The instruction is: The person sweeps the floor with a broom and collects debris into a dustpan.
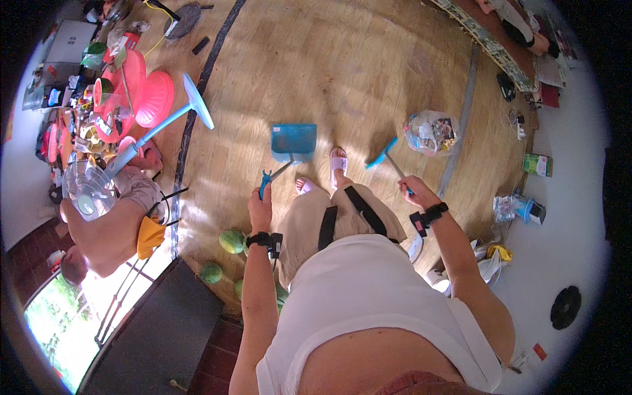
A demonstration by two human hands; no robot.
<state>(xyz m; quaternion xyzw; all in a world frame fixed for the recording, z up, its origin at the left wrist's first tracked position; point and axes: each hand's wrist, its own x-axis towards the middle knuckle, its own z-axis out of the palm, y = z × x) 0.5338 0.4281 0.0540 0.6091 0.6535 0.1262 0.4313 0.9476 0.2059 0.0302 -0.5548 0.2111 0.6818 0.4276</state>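
Note:
My left hand is closed round the blue-topped handle of a long-handled dustpan. The dustpan's blue pan rests on the wooden floor ahead of my feet. In my right hand I grip the handle of a broom; its narrow blue head is down at floor level, to the right of my slippered feet. A gap of floor lies between pan and broom head. Past the broom head sits a clear plastic bag filled with rubbish. I cannot make out any sweepings inside the pan.
A person sits at the left beside a standing fan and red stools. Several watermelons lie on the floor near my left arm. A green box and other items line the right wall. A bed edge is at the far right.

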